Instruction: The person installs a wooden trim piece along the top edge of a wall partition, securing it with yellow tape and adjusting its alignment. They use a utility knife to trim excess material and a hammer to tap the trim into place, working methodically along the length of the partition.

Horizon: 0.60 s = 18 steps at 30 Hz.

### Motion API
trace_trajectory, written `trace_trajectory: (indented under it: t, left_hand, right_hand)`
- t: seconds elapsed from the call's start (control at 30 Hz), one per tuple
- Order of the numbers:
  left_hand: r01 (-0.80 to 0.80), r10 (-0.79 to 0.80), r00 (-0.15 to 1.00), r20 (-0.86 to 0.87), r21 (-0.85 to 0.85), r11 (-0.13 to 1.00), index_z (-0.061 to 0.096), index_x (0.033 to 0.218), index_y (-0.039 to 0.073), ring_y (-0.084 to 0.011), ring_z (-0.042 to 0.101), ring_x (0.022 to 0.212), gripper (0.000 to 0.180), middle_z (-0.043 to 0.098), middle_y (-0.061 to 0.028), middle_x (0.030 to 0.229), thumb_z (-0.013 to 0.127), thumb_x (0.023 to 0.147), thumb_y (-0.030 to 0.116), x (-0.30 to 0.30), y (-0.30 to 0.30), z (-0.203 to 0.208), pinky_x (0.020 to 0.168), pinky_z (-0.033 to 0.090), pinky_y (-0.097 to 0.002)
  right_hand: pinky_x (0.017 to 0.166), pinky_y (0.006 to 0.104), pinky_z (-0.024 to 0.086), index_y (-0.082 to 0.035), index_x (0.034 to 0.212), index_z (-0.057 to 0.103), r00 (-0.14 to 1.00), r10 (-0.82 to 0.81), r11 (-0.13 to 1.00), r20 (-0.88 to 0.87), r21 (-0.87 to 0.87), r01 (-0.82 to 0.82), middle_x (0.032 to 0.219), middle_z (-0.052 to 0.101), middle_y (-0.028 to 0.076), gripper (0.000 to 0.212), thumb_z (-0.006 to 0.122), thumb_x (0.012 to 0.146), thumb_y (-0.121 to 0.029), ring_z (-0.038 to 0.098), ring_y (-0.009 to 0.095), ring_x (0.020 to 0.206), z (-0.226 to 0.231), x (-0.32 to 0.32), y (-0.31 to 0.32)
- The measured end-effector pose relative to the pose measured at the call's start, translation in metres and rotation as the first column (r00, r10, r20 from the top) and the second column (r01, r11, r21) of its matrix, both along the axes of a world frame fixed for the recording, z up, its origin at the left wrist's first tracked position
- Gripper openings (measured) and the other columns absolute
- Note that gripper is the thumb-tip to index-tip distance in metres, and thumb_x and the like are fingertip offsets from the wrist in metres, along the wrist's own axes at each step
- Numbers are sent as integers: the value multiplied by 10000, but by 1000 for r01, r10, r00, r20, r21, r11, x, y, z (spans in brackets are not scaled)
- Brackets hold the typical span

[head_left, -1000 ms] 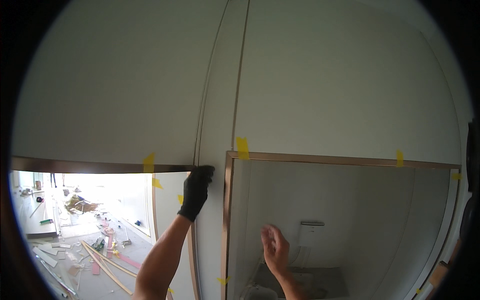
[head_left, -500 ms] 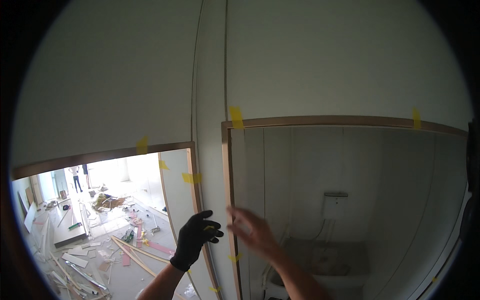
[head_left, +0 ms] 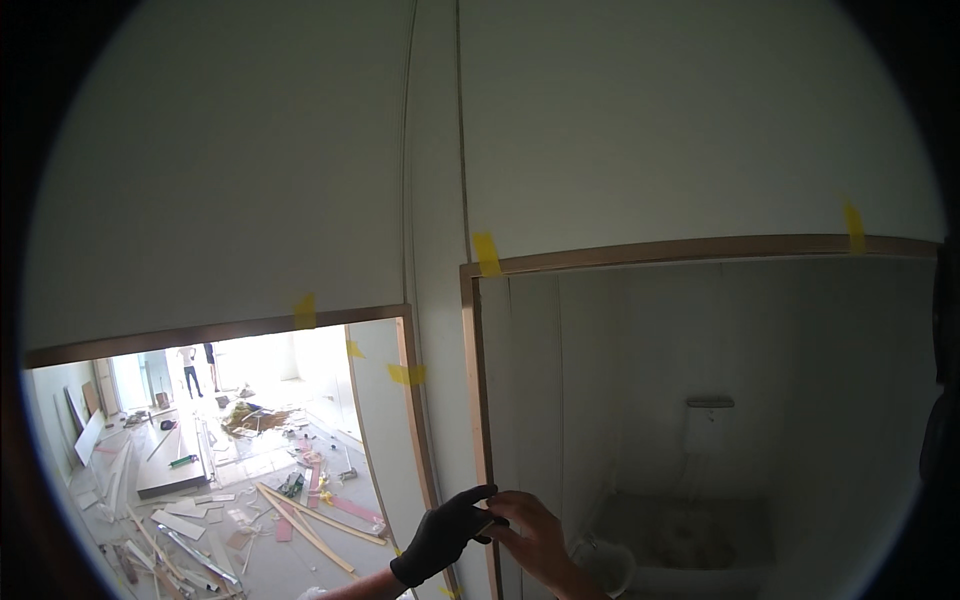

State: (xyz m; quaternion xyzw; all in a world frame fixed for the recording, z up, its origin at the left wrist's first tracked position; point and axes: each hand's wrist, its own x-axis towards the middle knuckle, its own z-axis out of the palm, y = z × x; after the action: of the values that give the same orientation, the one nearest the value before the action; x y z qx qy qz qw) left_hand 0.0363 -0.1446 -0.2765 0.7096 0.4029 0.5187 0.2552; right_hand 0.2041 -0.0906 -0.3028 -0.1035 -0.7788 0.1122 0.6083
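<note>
My left hand [head_left: 448,537], in a black glove, and my bare right hand [head_left: 532,538] meet in front of the brown door frame [head_left: 483,420] on the right. The fingertips of both touch in a pinch. Something small and pale shows between them, too small to name. A strip of yellow tape [head_left: 487,254] sits on this frame's upper left corner, and another yellow strip [head_left: 854,228] lies across its top bar. The left opening's brown frame [head_left: 409,350] bears a yellow tape piece [head_left: 406,374] on its side and one [head_left: 305,311] on its top bar.
Through the left opening, wood strips [head_left: 310,530], white board pieces [head_left: 180,526] and other scraps litter the floor. Two people [head_left: 190,368] stand far back, partly cut off. The right opening shows a dim room with a wall fixture [head_left: 710,402] and a round white basin-like shape [head_left: 606,565].
My hands were apart and have come together, lower and further right. The view has shifted, so the frames sit slightly lower and to the right.
</note>
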Motion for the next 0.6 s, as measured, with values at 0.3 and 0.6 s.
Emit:
trace_trajectory:
  t: [0.3, 0.6]
  left_hand:
    - [122, -356, 801, 482, 451, 884, 501, 776, 144, -115, 468, 582, 444, 473, 10, 685, 344, 1087, 421, -33, 59, 108, 570, 412, -266]
    - [509, -892, 315, 324, 735, 447, 403, 632, 201, -155, 320, 479, 560, 323, 22, 566, 325, 1050, 565, -68, 163, 255, 478, 323, -284]
  right_hand:
    - [877, 338, 567, -24, 985, 665, 926, 108, 939, -362, -269, -215, 1044, 696, 118, 116, 724, 884, -18, 687, 196, 988, -2, 25, -27]
    - [765, 367, 560, -23, 1037, 649, 960, -16, 942, -278, -325, -79, 992, 678, 155, 177, 724, 899, -104, 680, 253, 887, -12, 50, -41]
